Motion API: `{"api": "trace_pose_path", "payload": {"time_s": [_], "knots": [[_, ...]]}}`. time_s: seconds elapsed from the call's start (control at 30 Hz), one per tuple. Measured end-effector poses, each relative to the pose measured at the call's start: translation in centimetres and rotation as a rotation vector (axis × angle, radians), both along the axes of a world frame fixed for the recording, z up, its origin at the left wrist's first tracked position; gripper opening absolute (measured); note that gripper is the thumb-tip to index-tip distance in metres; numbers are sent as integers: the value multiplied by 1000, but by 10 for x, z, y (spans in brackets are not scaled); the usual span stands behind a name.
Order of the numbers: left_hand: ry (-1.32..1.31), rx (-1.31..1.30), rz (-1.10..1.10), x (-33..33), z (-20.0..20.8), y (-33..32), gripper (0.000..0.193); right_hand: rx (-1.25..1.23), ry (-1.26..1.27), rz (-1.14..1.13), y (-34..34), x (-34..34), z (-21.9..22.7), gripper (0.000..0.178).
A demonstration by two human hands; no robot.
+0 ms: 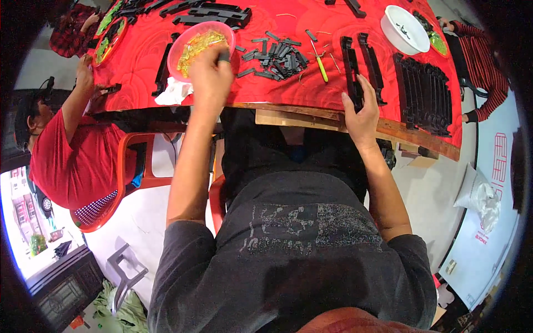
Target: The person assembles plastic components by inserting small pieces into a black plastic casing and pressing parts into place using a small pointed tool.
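Note:
Over a pink bowl [231,34] of small golden-yellow pieces [201,43] is my left hand [210,75], its fingers curled down among them. A small dark patch shows at its fingers; what they grip is hidden. My right hand [363,114] is at the table's near edge, thumb and fingers around the near end of a long black plastic strip [350,61]. A second black strip [371,64] lies just right of it. Between my hands are a pile of short black pieces [280,57] and a slim tool with a yellow-green handle [322,69].
Black strips stand in a tight row [423,94] at right; more lie at the far left [214,15]. A white bowl [391,33] holds a few dark pieces. Crumpled white tissue [175,91] touches the pink bowl. A person in red [83,161] sits at left; another in stripes [480,66] is at right.

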State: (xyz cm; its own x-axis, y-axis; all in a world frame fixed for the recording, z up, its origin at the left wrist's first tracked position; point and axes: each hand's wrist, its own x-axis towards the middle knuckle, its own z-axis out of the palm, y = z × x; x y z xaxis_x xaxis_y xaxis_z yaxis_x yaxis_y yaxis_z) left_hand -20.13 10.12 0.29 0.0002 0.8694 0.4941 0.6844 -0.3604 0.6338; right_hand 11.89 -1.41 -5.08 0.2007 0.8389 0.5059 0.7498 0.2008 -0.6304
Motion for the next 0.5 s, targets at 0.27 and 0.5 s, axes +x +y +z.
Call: {"api": "trace_pose_path", "payload": {"time_s": [0.27,0.5], "knots": [[414,-294,-44,-53,3,60,24,-28,151,45,-18,3,6,58],[554,-473,-90,-53,-8,87,30,-44,293,53,-25,-3,4,43]]}}
